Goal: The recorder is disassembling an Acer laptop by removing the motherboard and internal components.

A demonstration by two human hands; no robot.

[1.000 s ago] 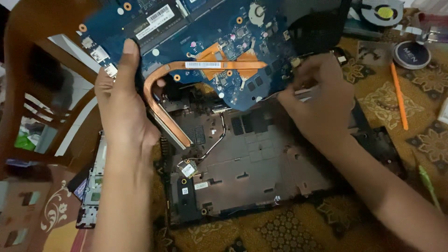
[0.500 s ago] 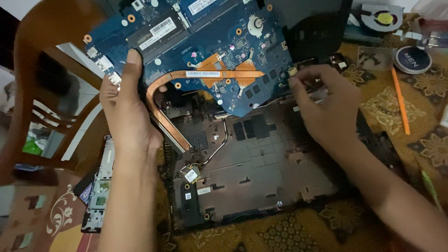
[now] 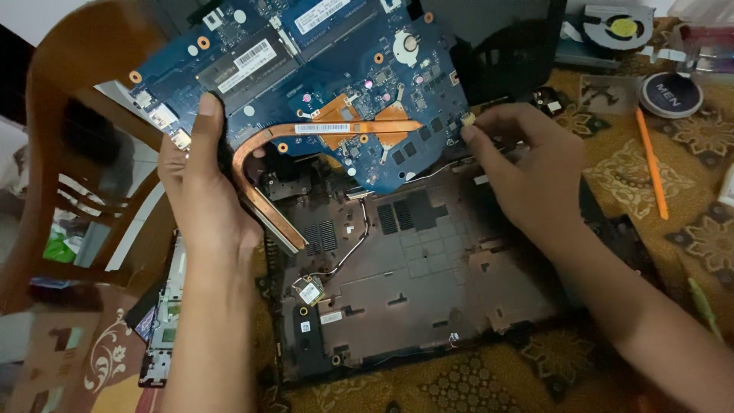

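Observation:
My left hand (image 3: 200, 183) grips the left edge of a blue laptop motherboard (image 3: 321, 84), thumb on top, and holds it tilted up above the black laptop bottom case (image 3: 428, 283). A copper heat pipe (image 3: 252, 191) curves across the board and down its left side. My right hand (image 3: 520, 164) pinches a small white connector at the board's right edge. A thin cable runs from the board down to a small wireless card (image 3: 309, 291) in the case.
The case lies on a brown patterned cloth (image 3: 612, 183). A cooling fan (image 3: 619, 27), a round dark tin (image 3: 670, 93) and an orange stick tool (image 3: 651, 162) lie at the back right. A wooden chair (image 3: 53, 115) stands left; another circuit part (image 3: 164, 321) lies beside the case.
The motherboard has been lifted and swung further up and to the left. My right hand moved from the case's upper right edge to the board's right edge and pinched the connector.

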